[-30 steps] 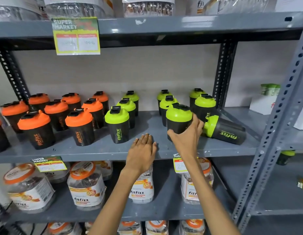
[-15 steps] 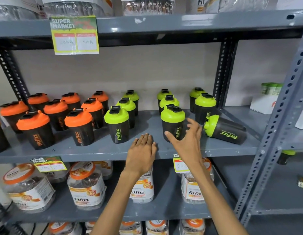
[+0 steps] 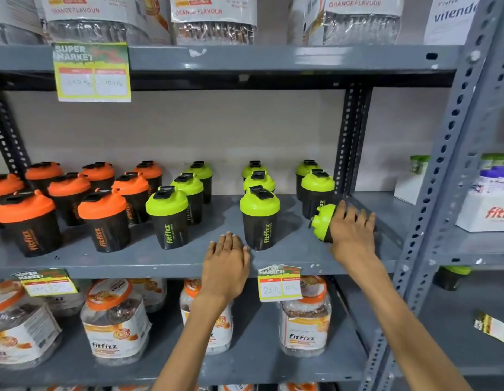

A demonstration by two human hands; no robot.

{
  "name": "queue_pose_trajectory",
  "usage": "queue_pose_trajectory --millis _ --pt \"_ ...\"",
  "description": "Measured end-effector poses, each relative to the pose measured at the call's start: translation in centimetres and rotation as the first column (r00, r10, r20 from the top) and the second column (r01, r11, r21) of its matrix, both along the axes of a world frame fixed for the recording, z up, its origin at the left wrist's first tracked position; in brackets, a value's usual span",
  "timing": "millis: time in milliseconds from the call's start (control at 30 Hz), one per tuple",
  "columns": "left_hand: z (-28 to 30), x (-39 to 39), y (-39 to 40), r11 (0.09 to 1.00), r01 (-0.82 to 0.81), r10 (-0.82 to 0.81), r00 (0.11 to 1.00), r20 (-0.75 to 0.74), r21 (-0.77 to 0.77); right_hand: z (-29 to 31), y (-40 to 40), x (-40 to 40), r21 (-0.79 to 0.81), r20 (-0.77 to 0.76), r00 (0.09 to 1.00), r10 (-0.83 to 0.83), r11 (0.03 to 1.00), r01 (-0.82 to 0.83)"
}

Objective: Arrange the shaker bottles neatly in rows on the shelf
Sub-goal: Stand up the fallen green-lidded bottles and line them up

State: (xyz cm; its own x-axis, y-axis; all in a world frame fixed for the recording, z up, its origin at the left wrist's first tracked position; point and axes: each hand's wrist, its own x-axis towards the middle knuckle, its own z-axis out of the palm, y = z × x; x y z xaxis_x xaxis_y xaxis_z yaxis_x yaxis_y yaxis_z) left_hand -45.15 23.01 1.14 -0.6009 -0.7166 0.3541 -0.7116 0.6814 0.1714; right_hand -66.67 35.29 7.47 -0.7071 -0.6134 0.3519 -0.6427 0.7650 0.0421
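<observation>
Black shaker bottles stand in rows on the grey middle shelf (image 3: 217,258): several orange-lidded ones (image 3: 103,221) on the left, green-lidded ones (image 3: 167,218) in the middle and right. One green-lidded bottle (image 3: 259,218) stands at the front centre. Another green-lidded bottle (image 3: 324,222) lies on its side at the right end, lid pointing left. My right hand (image 3: 352,230) lies over its black body, fingers curled around it. My left hand (image 3: 227,255) rests flat on the shelf's front edge, fingers together, holding nothing.
Two green-lidded bottles (image 3: 317,193) stand just behind the fallen one, beside the perforated upright (image 3: 352,142). Price tags (image 3: 279,282) hang on the shelf edges. Jars (image 3: 115,325) fill the shelf below, packets the shelf above. White boxes (image 3: 487,207) sit in the neighbouring bay.
My right hand let go of the front centre green bottle, which now stands upright further left, and moved right onto the lying bottle. My left hand stayed on the shelf edge.
</observation>
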Motion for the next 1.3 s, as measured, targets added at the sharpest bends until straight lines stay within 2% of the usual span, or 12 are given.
queue_pose_trajectory --millis 133,233,300,400,467,533,700,967,1067,1133,1200,1300 --pt "-0.2 0.0 0.2 0.999 -0.020 0.020 1.000 0.005 -0.036 -0.6 0.0 -0.3 -0.020 -0.119 0.991 0.066 0.997 -0.069" --pt "-0.3 0.0 0.1 0.999 -0.021 0.021 1.000 -0.002 -0.042 -0.8 0.6 -0.4 -0.061 -0.083 0.986 0.146 0.987 -0.151" --pt "-0.3 0.0 0.3 0.999 -0.025 0.025 1.000 -0.008 -0.033 -0.7 1.1 -0.3 -0.162 -0.016 0.974 0.228 0.960 -0.227" --pt "-0.1 -0.1 0.4 0.999 -0.034 0.034 0.999 0.001 -0.012 -0.2 1.6 -0.2 -0.524 0.141 0.890 0.434 0.795 -0.305" --pt "0.0 -0.1 0.6 0.999 -0.042 0.042 0.999 -0.009 -0.008 0.1 1.8 -0.1 -0.738 0.187 0.811 0.554 0.624 -0.256" --pt "0.0 -0.1 0.6 0.999 -0.044 0.044 0.999 -0.016 -0.008 0.3 2.0 0.0 -0.832 0.238 0.772 0.590 0.534 -0.151" --pt "0.1 -0.2 0.6 0.999 -0.040 0.040 0.999 -0.024 0.008 -0.3 1.4 -0.6 -0.870 0.352 0.725 0.592 0.492 0.021" --pt "-0.4 -0.2 0.3 0.998 -0.047 0.046 0.999 -0.022 -0.040 -2.4 0.6 -1.0 -0.843 0.366 0.732 0.574 0.538 -0.001" --pt "-0.7 -0.5 0.7 0.995 -0.094 0.090 0.985 -0.151 -0.023 -3.1 1.6 -0.4 -0.870 0.304 0.765 0.568 0.493 -0.020" --pt "-1.0 -1.3 2.2 0.987 -0.162 0.159 0.915 -0.371 0.021 -3.8 2.6 0.7 -0.907 0.238 0.808 0.540 0.421 -0.015" --pt "-0.7 -2.9 5.0 0.973 -0.207 0.224 0.762 -0.607 0.099 -4.4 3.1 2.2 -0.940 0.185 0.847 0.499 0.342 0.004" --pt "0.7 -6.3 8.1 0.961 -0.178 0.275 0.573 -0.772 0.211 -5.0 2.1 4.2 -0.941 0.194 0.865 0.464 0.336 0.031"
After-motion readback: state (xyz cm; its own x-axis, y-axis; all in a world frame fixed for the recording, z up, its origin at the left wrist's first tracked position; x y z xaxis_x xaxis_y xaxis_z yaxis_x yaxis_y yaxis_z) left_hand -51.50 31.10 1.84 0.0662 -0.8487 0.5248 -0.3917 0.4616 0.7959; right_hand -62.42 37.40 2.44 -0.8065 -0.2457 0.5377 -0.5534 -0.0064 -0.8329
